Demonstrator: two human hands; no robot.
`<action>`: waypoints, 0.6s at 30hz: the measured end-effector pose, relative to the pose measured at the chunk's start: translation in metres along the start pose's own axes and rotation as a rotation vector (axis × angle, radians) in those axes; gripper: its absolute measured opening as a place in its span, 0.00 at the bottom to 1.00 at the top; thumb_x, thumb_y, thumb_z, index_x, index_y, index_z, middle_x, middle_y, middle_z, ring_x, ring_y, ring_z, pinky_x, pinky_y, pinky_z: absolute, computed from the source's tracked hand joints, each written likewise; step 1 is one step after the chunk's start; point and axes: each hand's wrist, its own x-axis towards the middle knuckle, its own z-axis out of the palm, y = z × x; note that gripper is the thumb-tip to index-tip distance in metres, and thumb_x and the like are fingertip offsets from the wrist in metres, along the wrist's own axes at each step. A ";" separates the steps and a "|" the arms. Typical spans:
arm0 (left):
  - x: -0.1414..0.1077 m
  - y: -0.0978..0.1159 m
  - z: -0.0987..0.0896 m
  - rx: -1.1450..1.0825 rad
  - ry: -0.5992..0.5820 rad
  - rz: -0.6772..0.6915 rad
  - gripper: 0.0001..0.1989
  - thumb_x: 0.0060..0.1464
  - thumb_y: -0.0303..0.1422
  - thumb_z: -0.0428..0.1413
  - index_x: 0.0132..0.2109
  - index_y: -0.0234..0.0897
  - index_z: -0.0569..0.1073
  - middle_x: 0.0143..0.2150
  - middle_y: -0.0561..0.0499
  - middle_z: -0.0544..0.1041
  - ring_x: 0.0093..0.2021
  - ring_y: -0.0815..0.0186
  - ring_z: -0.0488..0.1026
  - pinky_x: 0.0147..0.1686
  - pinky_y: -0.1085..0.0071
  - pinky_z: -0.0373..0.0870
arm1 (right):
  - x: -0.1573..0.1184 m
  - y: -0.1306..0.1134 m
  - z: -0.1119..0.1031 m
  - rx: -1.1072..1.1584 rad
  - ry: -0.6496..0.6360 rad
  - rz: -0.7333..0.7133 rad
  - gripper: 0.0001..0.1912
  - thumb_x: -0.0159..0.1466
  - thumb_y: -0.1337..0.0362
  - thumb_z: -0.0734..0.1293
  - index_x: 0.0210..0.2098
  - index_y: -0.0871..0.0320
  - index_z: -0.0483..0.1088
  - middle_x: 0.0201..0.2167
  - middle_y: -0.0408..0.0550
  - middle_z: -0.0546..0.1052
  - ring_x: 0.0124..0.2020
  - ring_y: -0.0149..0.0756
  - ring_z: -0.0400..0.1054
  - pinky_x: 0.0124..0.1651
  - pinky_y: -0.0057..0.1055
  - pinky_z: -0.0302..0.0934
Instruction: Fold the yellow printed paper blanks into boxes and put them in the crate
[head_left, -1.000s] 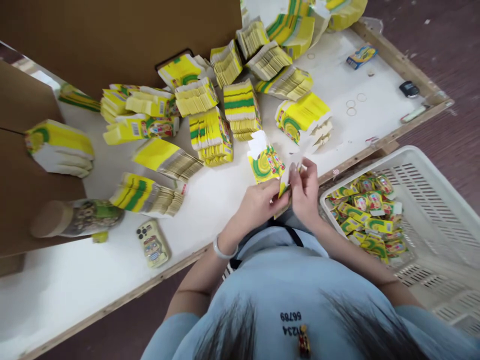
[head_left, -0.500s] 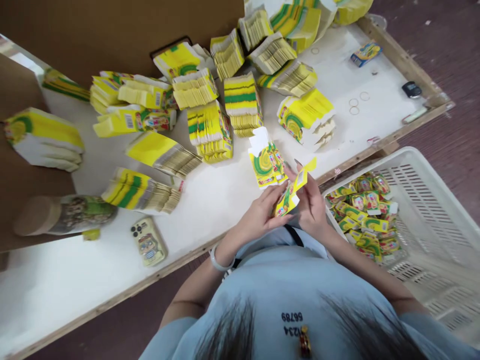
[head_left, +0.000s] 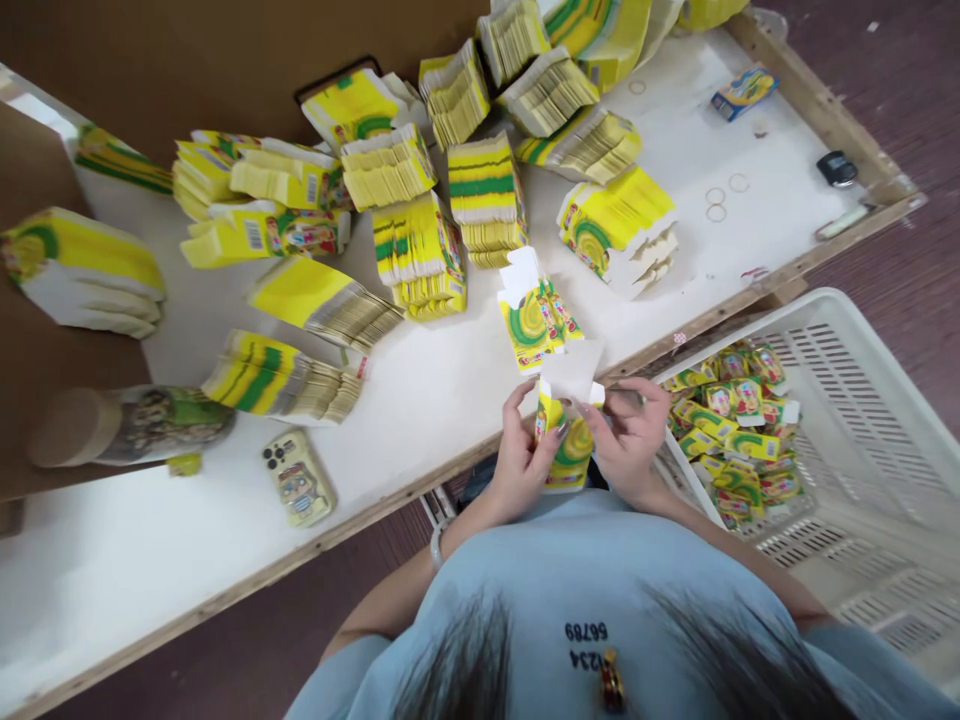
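Note:
Close to my body, at the table's front edge, I hold a small yellow and green carton (head_left: 571,455) with its white flap standing up. My left hand (head_left: 521,450) is closed around its left side, thumb on the front. My right hand (head_left: 630,435) grips the right side near the top, its fingers at the opening and a side flap. Just beyond the carton, more flat printed cartons (head_left: 529,325) lie on the table, white tabs pointing away from me. Whether anything is inside the held carton, I cannot tell.
Bundles of flat cartons (head_left: 420,250) cover the white table (head_left: 427,385). A phone (head_left: 300,480) and a jar (head_left: 142,427) are at left. Rubber bands (head_left: 715,205), a blue box (head_left: 745,93) and a black object (head_left: 836,169) lie at right. A white crate (head_left: 862,400) beside me holds several finished cartons (head_left: 739,430).
The carton has turned from tilted and flatter to upright, its white flap now raised toward the table. Both hands have shifted to its two sides. My view has moved slightly.

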 end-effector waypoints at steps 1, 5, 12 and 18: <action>-0.005 -0.003 0.000 -0.024 0.001 -0.005 0.38 0.68 0.51 0.54 0.73 0.45 0.44 0.35 0.54 0.78 0.27 0.69 0.73 0.30 0.73 0.73 | -0.003 0.001 -0.002 -0.038 0.049 -0.025 0.11 0.65 0.54 0.74 0.41 0.53 0.76 0.42 0.51 0.80 0.42 0.41 0.77 0.50 0.40 0.74; -0.016 -0.005 -0.009 -0.026 -0.046 -0.038 0.31 0.68 0.50 0.55 0.70 0.45 0.54 0.38 0.51 0.78 0.27 0.69 0.73 0.28 0.72 0.74 | -0.006 -0.002 -0.010 0.063 -0.028 0.061 0.13 0.63 0.51 0.75 0.38 0.53 0.78 0.33 0.47 0.82 0.33 0.38 0.78 0.40 0.36 0.75; -0.013 -0.003 -0.018 0.032 -0.090 0.068 0.14 0.69 0.44 0.56 0.52 0.39 0.71 0.41 0.49 0.78 0.37 0.68 0.75 0.37 0.73 0.73 | -0.004 -0.009 -0.022 0.089 -0.364 0.087 0.16 0.71 0.51 0.68 0.34 0.55 0.77 0.30 0.45 0.82 0.29 0.34 0.75 0.33 0.28 0.72; -0.012 -0.007 -0.022 0.134 -0.106 0.114 0.32 0.72 0.51 0.47 0.74 0.38 0.61 0.56 0.39 0.81 0.53 0.58 0.80 0.53 0.62 0.76 | -0.008 0.004 -0.029 -0.126 -0.282 -0.347 0.16 0.72 0.59 0.68 0.58 0.48 0.76 0.47 0.50 0.86 0.40 0.39 0.83 0.41 0.32 0.78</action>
